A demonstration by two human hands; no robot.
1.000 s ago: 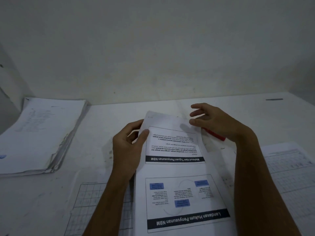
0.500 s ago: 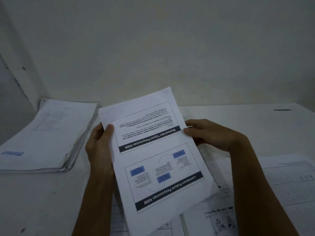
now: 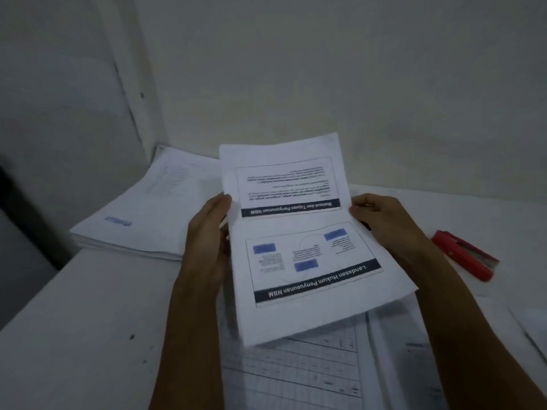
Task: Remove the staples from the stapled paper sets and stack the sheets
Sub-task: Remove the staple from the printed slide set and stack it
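Flanking pale table (image 3: 97, 306), seemingly bare walls (image 3: 325, 69)

Dim room, bare pale wall (image 3: 355, 84), white table (image 3: 88, 335), corner at left

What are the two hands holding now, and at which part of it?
Both hold the printed slide handout, lifted above the table. The left hand has its grip on the left edge, the right hand on the right edge, both near mid-height.

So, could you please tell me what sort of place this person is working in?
Probably a plain office or study desk in a room corner: a white table against bare walls, a tall stack of loose sheets, printed slide handouts in both hands, and a red stapler-like tool.
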